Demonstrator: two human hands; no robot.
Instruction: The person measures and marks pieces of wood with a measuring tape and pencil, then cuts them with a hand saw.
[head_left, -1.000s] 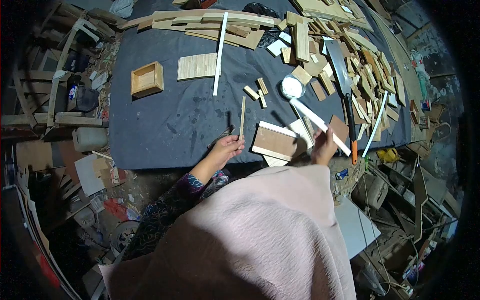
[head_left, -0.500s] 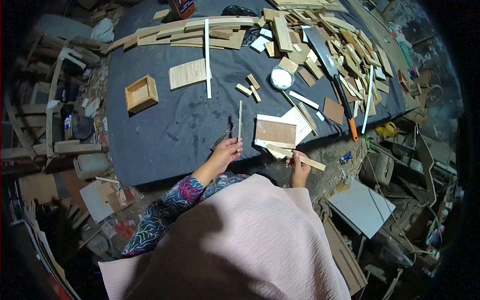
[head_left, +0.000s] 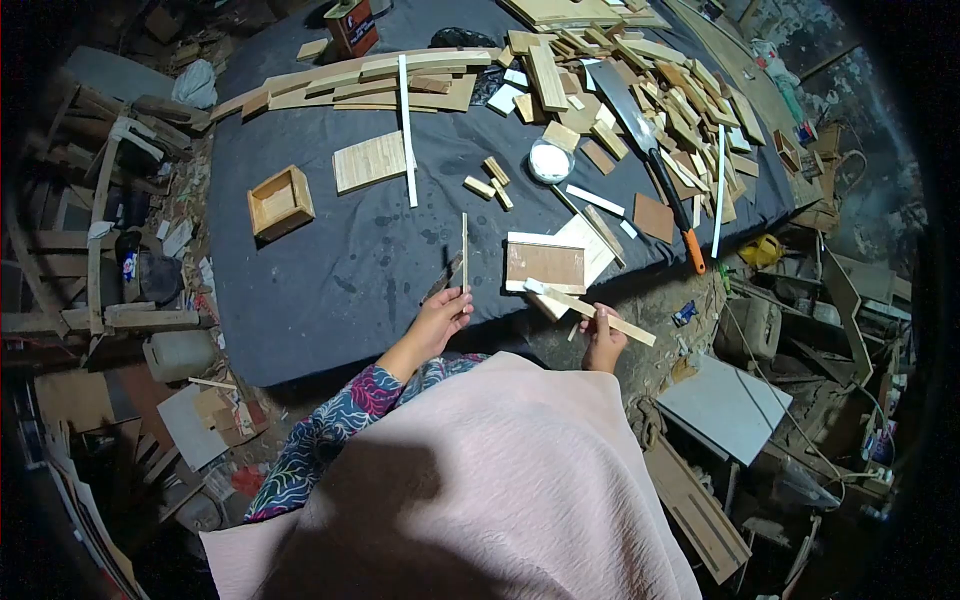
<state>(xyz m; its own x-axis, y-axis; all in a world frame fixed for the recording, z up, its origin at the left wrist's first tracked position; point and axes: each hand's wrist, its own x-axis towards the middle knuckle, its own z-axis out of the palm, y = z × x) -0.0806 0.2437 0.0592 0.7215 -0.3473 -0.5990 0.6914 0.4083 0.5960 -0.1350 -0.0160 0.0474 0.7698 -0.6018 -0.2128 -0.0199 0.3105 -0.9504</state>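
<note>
My left hand (head_left: 440,322) pinches a thin wooden strip (head_left: 465,245), held upright near the table's front edge. In my right hand (head_left: 603,340) is a flat wooden stick (head_left: 612,320), slanting to the left. A white paste-like smear (head_left: 535,287) coats its far end, at the lower edge of a small brown wooden panel (head_left: 545,266) with pale strips along its edges. Behind the panel lies a white board (head_left: 590,245). Farther back stands an open tub of white paste (head_left: 550,160), with several small wood blocks (head_left: 490,183) to its left.
An open wooden box (head_left: 281,203) and a slatted panel (head_left: 370,163) lie on the dark cloth (head_left: 300,320) at left. Long boards and a tin (head_left: 352,28) are at the back. A handsaw (head_left: 650,150) rests against piled offcuts (head_left: 690,110) at right. Clutter covers the floor.
The stick in my right hand has shifted slightly, and its white-smeared end now shows above the panel's lower edge. My left hand still holds its strip upright. The view has tilted a little.
</note>
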